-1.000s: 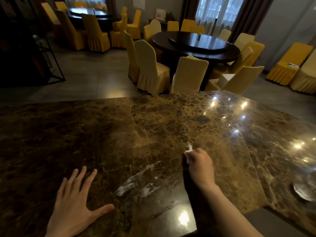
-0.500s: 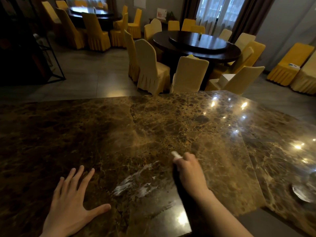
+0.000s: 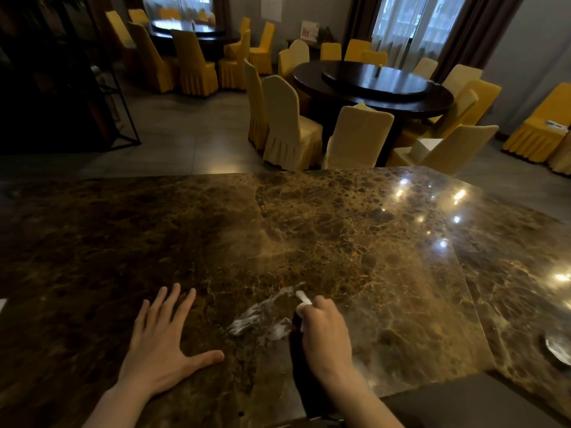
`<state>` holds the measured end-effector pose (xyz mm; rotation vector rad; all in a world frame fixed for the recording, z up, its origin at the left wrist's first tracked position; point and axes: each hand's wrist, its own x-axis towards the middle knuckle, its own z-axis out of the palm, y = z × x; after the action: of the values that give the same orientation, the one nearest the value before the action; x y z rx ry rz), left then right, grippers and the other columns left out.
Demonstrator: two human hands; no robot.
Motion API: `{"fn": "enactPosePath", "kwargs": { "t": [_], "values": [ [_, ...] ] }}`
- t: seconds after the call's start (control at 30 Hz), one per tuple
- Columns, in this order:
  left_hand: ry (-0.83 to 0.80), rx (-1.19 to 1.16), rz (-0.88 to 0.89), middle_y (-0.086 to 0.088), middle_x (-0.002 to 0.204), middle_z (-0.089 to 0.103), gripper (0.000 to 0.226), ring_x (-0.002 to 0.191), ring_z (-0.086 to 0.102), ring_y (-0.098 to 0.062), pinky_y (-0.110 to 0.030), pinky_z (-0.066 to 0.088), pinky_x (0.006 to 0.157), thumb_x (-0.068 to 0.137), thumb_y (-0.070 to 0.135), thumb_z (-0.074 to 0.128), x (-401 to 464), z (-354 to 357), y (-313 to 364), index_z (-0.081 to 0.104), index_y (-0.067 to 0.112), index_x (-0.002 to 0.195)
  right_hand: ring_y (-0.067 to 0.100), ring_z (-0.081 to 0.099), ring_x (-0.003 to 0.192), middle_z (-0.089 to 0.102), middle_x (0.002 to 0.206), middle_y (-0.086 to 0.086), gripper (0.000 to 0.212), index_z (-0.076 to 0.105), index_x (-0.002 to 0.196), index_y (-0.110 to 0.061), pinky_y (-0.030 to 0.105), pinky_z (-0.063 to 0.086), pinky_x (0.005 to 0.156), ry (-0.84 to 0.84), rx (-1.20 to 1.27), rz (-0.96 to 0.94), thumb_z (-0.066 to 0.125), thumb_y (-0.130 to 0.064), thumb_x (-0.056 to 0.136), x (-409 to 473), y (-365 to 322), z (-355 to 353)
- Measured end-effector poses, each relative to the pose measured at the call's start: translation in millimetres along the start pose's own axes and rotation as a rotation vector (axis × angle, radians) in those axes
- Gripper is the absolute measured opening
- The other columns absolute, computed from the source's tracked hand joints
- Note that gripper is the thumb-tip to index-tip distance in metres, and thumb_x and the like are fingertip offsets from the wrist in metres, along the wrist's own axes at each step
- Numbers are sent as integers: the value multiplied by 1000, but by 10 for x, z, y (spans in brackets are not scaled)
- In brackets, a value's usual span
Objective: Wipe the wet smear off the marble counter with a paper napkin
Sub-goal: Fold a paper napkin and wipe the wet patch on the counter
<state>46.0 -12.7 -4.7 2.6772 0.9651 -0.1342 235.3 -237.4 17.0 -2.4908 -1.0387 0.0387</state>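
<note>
A brown marble counter point(image 3: 309, 236) fills the lower half of the view. On it, near the front, lies a whitish wet smear point(image 3: 259, 316) running diagonally. My right hand point(image 3: 324, 332) is closed around a small crumpled white paper napkin point(image 3: 303, 298), whose tip sticks out past my fingers and touches the upper right end of the smear. My left hand point(image 3: 163, 341) rests flat on the counter with fingers spread, left of the smear and apart from it.
Beyond the counter's far edge stand cream and yellow covered chairs point(image 3: 287, 122) around a dark round table point(image 3: 374, 84). A second table point(image 3: 191, 30) stands at the back left. A round metal object point(image 3: 557, 350) sits at the counter's right edge.
My right hand has moved left and toward me with the napkin, from the bare marble onto the right end of the smear. My left hand has stayed flat on the counter.
</note>
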Motion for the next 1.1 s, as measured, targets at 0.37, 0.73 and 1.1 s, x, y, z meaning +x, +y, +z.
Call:
{"fn": "enactPosePath", "kwargs": {
  "t": [0.37, 0.73, 1.1],
  "values": [
    [23, 22, 9, 7, 167, -35, 146, 150, -39, -12, -47, -19, 128, 46, 118, 23, -234, 76, -192, -29, 36, 155, 12, 48, 90, 56, 97, -7, 21, 70, 107, -25, 19, 41, 69, 30, -22, -97, 72, -15, 89, -152, 10, 142],
    [21, 56, 30, 4, 166, -35, 148, 151, -38, -15, -49, -17, 129, 46, 118, 21, -225, 101, -211, -27, 31, 156, 16, 53, 87, 57, 90, -5, 19, 71, 96, -23, 22, 31, 58, -133, 51, -237, 76, -13, 81, -447, -487, 230],
    [24, 60, 36, 3, 166, -35, 147, 151, -38, -15, -50, -17, 129, 48, 118, 20, -227, 106, -220, -28, 30, 155, 18, 53, 93, 56, 96, -3, 24, 70, 100, -19, 21, 33, 63, -148, 36, -245, 73, -7, 80, -488, -643, 311]
  ]
}}
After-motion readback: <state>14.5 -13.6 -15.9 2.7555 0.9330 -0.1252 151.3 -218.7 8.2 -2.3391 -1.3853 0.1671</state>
